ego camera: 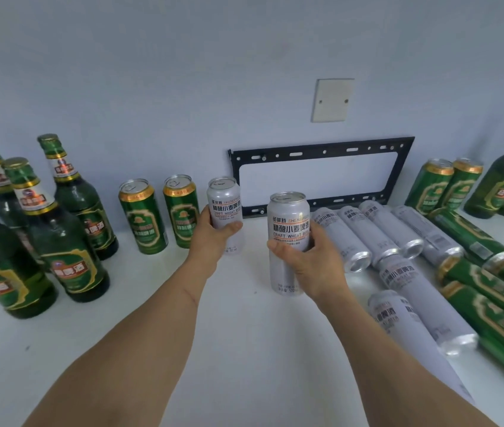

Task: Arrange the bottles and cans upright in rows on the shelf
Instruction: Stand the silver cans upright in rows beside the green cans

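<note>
Set the silver can [289,241] in your right hand [309,263] down upright at three o'clock of the one in your left hand [213,235], just beside it, in line with the green cans [159,214] on the shelf [244,334]. Keep it vertical. Both sets of fingers [278,245] are curled, clamped round a silver can each. More cans lie at three o'clock.
</note>
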